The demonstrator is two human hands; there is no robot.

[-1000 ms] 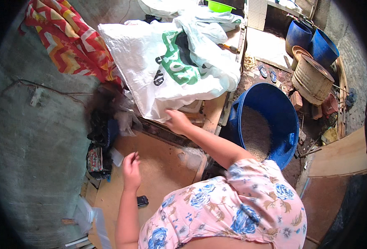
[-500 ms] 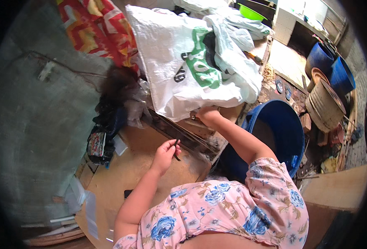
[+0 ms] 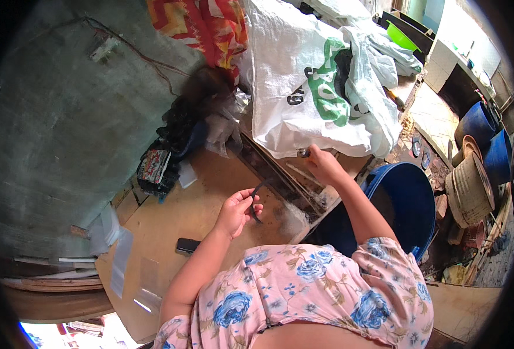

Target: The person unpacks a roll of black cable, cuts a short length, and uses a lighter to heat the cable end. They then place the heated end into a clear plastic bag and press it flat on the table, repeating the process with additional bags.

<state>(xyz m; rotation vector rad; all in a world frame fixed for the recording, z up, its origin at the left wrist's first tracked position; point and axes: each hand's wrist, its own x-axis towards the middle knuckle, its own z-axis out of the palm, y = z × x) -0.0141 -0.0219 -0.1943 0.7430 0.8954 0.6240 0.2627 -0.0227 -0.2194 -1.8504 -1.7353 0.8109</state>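
My left hand [image 3: 237,214] pinches a thin, curved black strip [image 3: 254,212] between thumb and fingers, above the tan board surface. Loose ends of the strip stick out above and below the fingers. At the lower edge of a large white woven sack [image 3: 277,75] with green and black print is my right hand [image 3: 327,167]. Its fingers are closed round a small dark, shiny item [image 3: 304,153], too small to name. The sack lies on a raised wooden surface in front of me.
A large blue drum [image 3: 405,200] stands right of my right forearm. On the board lies a black phone-like object [image 3: 187,245]. Black plastic bags [image 3: 178,128] lean by the grey wall [image 3: 65,128]. More buckets and a tan tub [image 3: 468,189] stand far right.
The whole view has shifted, placing the sack and drum further right. My right hand has drawn slightly nearer from the sack's edge. More of the black strip shows in my left hand.
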